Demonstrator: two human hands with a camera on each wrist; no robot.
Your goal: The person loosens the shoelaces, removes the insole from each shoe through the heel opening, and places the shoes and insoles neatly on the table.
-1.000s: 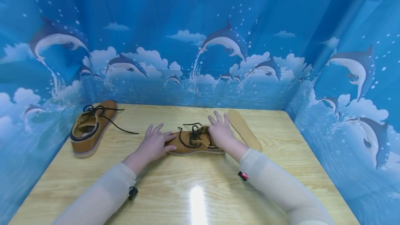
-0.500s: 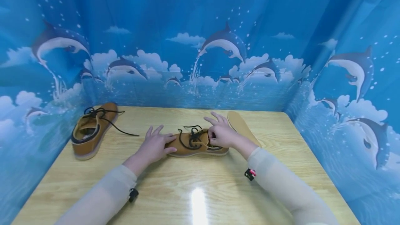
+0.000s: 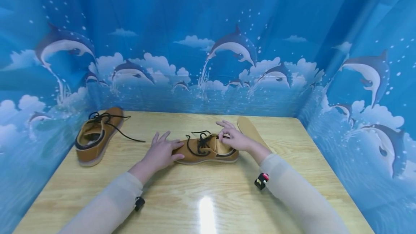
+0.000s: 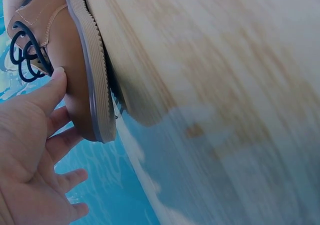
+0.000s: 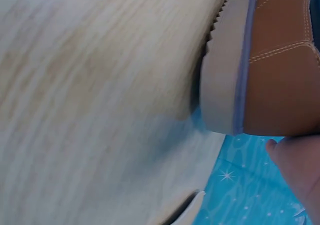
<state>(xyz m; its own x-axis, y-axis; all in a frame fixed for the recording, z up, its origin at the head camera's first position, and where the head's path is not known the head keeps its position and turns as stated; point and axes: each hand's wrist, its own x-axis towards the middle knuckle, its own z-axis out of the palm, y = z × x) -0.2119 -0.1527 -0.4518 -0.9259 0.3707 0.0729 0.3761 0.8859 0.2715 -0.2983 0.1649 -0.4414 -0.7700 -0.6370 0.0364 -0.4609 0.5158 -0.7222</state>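
A brown lace-up shoe (image 3: 195, 151) with black laces lies on the table, toe to the left. My left hand (image 3: 160, 152) holds its toe, with the thumb on the near side and fingers on the far side; the left wrist view shows this thumb (image 4: 56, 87) against the leather. At the shoe's opening my right hand (image 3: 234, 138) pinches with thumb and forefinger, the other fingers lifted. A tan insole (image 3: 223, 148) shows inside the opening at the pinch; its far edge is hidden by the fingers. In the right wrist view the shoe's heel (image 5: 280, 95) hides most of this hand.
A matching brown shoe (image 3: 92, 151) stands at the back left of the wooden table (image 3: 169, 198), its lace trailing right. A loose tan insole (image 3: 249, 129) lies behind the right forearm. A blue dolphin-print curtain (image 3: 201, 96) encloses the back and sides.
My right hand has drawn up and back from deep in the shoe's opening, and a tan insole now shows inside. The left hand stays on the toe.
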